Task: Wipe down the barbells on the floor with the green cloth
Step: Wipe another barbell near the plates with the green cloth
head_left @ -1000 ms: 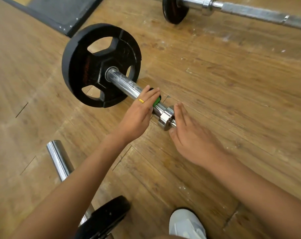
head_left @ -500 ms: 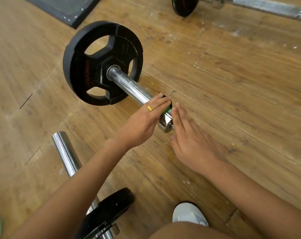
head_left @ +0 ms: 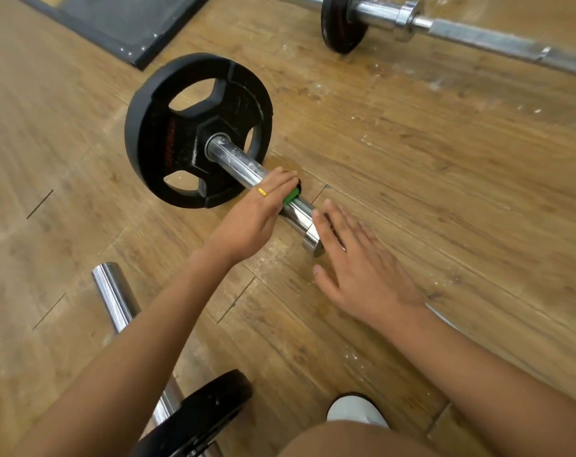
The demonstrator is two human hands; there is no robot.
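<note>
A barbell lies on the wooden floor, its chrome sleeve (head_left: 237, 163) running from a black plate (head_left: 168, 133) down to a thick end collar (head_left: 311, 240). My left hand (head_left: 250, 222), wearing a gold ring, lies over the sleeve about midway. It holds the green cloth (head_left: 291, 195) against the metal, and only a small green patch shows under the fingertips. My right hand (head_left: 359, 268) is flat with straight fingers, touching the sleeve beside the collar.
A second barbell (head_left: 478, 36) with a small black plate (head_left: 341, 24) lies across the top right. A third barbell's sleeve (head_left: 113, 295) and plate (head_left: 197, 413) sit at lower left. A black mat (head_left: 115, 18) is at top left, and a white shoe (head_left: 352, 410) below.
My left hand has slid with the cloth up the sleeve away from the collar, toward the plate. My right hand stays flat by the collar.
</note>
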